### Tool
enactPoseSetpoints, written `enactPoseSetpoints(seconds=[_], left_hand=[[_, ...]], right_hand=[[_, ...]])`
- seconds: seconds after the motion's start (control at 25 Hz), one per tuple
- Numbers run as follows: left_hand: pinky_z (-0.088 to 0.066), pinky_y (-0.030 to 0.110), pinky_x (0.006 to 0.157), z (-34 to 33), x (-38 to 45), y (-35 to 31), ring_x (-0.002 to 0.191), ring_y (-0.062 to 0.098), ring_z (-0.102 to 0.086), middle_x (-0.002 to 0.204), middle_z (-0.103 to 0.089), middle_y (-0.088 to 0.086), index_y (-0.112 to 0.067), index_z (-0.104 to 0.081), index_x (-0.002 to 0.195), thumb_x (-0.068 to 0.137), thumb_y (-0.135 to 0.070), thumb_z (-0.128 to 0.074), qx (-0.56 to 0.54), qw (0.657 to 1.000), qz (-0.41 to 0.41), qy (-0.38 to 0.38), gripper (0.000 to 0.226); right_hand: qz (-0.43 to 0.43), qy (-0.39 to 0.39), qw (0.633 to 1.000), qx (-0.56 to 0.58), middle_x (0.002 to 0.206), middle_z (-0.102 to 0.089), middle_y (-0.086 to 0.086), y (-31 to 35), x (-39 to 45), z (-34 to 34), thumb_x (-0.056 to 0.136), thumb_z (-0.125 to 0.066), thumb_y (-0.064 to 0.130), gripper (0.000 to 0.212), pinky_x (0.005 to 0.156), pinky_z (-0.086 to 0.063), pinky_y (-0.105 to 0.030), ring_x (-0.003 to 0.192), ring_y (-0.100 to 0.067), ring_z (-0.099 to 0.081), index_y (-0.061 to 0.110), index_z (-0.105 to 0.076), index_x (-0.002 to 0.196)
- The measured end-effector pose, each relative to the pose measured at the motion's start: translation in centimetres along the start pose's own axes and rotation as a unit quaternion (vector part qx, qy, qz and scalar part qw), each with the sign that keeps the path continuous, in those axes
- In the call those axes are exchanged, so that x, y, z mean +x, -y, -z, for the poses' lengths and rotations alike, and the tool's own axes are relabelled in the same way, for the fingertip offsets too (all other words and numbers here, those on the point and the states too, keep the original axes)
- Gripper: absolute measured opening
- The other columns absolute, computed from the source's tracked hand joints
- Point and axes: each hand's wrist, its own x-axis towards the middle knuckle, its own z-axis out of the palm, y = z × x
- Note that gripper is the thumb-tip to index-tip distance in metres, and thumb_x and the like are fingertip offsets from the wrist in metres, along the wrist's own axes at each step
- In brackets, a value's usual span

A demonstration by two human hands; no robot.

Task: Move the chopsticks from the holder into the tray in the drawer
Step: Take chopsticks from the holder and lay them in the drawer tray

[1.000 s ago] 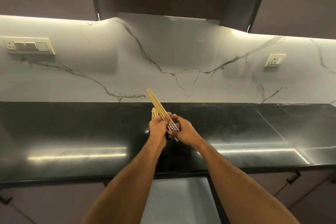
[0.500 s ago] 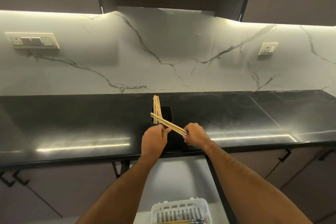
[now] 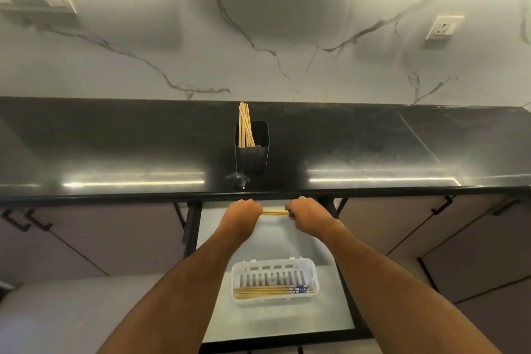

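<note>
A black holder stands on the dark counter with several wooden chopsticks upright in its left side. A small bunch of chopsticks lies level between my two fists, just below the counter's front edge. My left hand grips one end and my right hand grips the other. Below them the drawer is pulled out, and a white slotted tray sits in it. A few chopsticks with patterned ends lie along the tray's near side.
The black counter runs across the view with a marble wall behind. Closed cabinet doors with black handles flank the drawer. A small shiny spot sits on the counter in front of the holder.
Both hands have drawn the bunch of chopsticks away from the holder, turned it level and lowered it below the counter edge. The view has tilted down, showing the whole tray.
</note>
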Motion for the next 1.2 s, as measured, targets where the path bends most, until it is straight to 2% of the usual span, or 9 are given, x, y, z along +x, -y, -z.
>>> enactPoseSetpoints(seconds=[0.12,0.32,0.48,0.6,0.8,0.92,1.12,1.2], left_hand=[[-0.057,0.031,0.076,-3.4,-1.4,-1.9,0.078,0.021,-0.066,0.091,-0.07,0.007,-0.014,-0.069,0.102,0.098,-0.019,-0.059,-0.056,0.998,0.004,0.001,0.012],[-0.06,0.038,0.076,-9.3,-4.1,-4.3,0.081,0.028,-0.071,0.092,-0.073,0.01,-0.011,-0.07,0.097,0.09,-0.003,-0.062,-0.078,0.995,0.014,0.068,0.014],[-0.057,0.034,0.076,-12.6,-5.1,-5.2,0.084,0.027,-0.071,0.099,-0.072,0.01,-0.012,-0.069,0.105,0.091,-0.009,-0.066,-0.077,0.991,0.018,0.111,0.014],[-0.056,0.034,0.08,-14.6,-5.3,-5.5,0.09,0.027,-0.071,0.104,-0.072,0.009,-0.014,-0.069,0.108,0.091,-0.004,-0.061,-0.079,0.99,0.029,0.115,0.021],[-0.055,0.029,0.093,-17.6,-5.3,-5.6,0.098,0.022,-0.071,0.111,-0.074,0.005,-0.017,-0.07,0.117,0.092,-0.008,-0.067,-0.098,0.986,0.048,0.127,0.027],[-0.055,0.03,0.096,-18.7,-4.9,-5.6,0.103,0.022,-0.07,0.113,-0.073,0.005,-0.017,-0.071,0.116,0.092,-0.011,-0.067,-0.121,0.982,0.059,0.129,0.026],[-0.052,0.037,0.084,-20.9,-4.3,-5.3,0.099,0.034,-0.064,0.108,-0.069,0.015,-0.009,-0.067,0.104,0.092,0.0,-0.057,-0.128,0.98,0.082,0.129,0.018],[-0.051,0.038,0.085,-21.3,-4.3,-5.1,0.1,0.034,-0.063,0.11,-0.068,0.016,-0.007,-0.066,0.106,0.092,0.001,-0.057,-0.138,0.979,0.085,0.12,0.018]], right_hand=[[0.024,0.02,0.999,-0.028,0.097,-0.067,-0.007,-0.6,-1.5,-4.2,0.096,-0.06,0.016,0.012,0.082,-0.056,-0.034,0.086,-0.023,-0.064,0.016,-0.065,0.107],[0.03,0.074,0.996,-0.049,0.091,-0.068,-0.009,-1.1,-3.1,-10.3,0.093,-0.063,0.008,0.009,0.071,-0.05,-0.031,0.08,-0.026,-0.066,0.012,-0.07,0.099],[0.035,0.11,0.992,-0.042,0.093,-0.07,-0.011,-1.6,-3.1,-13.8,0.093,-0.068,0.01,0.013,0.07,-0.05,-0.03,0.08,-0.025,-0.068,0.01,-0.072,0.106],[0.037,0.114,0.992,-0.031,0.097,-0.071,-0.012,-2.1,-2.9,-15.7,0.094,-0.069,0.013,0.018,0.073,-0.052,-0.028,0.083,-0.025,-0.068,0.011,-0.073,0.111],[0.043,0.114,0.992,-0.028,0.102,-0.072,-0.011,-2.2,-2.4,-18.5,0.095,-0.067,0.013,0.02,0.081,-0.055,-0.032,0.088,-0.026,-0.069,0.013,-0.072,0.115],[0.046,0.104,0.993,-0.039,0.105,-0.072,-0.01,-2.4,-2.0,-19.4,0.095,-0.065,0.011,0.021,0.084,-0.056,-0.036,0.092,-0.028,-0.07,0.015,-0.072,0.114],[0.046,0.1,0.992,-0.062,0.107,-0.072,-0.006,-2.6,-1.2,-21.5,0.093,-0.067,0.022,0.017,0.085,-0.055,-0.034,0.095,-0.026,-0.07,0.018,-0.073,0.109],[0.049,0.093,0.993,-0.058,0.108,-0.073,-0.005,-2.6,-1.2,-22.0,0.093,-0.069,0.023,0.018,0.086,-0.055,-0.033,0.095,-0.024,-0.071,0.019,-0.073,0.109]])
